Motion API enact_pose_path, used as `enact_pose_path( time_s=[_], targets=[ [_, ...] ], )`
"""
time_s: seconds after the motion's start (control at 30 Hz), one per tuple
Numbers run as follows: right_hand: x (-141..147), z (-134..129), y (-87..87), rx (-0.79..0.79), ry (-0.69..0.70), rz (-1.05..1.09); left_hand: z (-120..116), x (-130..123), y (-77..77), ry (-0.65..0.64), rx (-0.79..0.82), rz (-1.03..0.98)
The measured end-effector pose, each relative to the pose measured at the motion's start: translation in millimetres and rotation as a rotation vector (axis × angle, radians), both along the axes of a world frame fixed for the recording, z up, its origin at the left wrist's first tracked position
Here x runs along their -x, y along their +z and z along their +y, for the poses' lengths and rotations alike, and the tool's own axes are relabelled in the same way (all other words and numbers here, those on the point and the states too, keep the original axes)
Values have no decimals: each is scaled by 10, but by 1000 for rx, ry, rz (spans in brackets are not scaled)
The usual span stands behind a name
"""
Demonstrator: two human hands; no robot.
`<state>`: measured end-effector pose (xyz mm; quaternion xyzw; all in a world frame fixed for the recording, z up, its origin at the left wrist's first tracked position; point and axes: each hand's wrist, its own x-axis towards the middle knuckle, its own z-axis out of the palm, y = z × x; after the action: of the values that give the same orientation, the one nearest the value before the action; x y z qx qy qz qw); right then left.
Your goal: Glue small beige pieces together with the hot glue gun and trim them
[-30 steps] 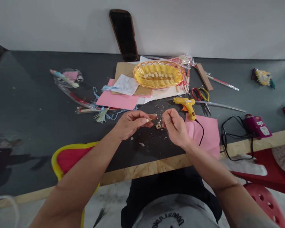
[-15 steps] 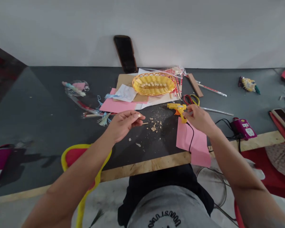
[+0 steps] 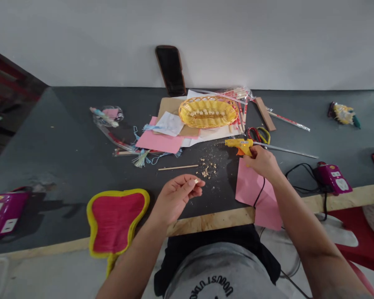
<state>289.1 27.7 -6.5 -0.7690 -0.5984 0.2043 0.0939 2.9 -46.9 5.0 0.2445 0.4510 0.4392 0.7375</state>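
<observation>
Nearer us and rightward of the oval yellow woven basket [image 3: 208, 121], we found the yellow plastic glue gun [image 3: 238, 144], right hand [image 3: 262, 161] curled around its handle; we judged it light, stiff, best gripped there. Nearer than the basket, the left hand [image 3: 178, 193] pinched a small pale piece [image 3: 196, 181], probably wooden.

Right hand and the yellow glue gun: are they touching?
Touching. The head view shows it: the right hand wraps the lower part of the yellow glue gun, with no gap between them.
</observation>
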Motion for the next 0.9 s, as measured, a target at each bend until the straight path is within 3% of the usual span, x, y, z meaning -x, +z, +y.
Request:
enact_pose_path(
  time_s=[0.07,0.2,0.37,0.6,0.77,0.9],
  targets=[
    [-12,-47,27,-69,-53,183,-16,-29,-18,13,-2,-15],
    [21,-218,109,-110,-120,832,-1,-53,-43,60,-7,-13],
    [172,-476,179,21,9,1239,19,-61,-69,91,-20,7],
    [352,-730,137,139,184,1438,4,-49,-104,134,-55,40],
    [430,-838,117,130,312,1365,-17,-16,-109,158,-90,62],
    [475,-878,123,88,338,1317,-39,-9,-51,170,-98,100]
  ],
)
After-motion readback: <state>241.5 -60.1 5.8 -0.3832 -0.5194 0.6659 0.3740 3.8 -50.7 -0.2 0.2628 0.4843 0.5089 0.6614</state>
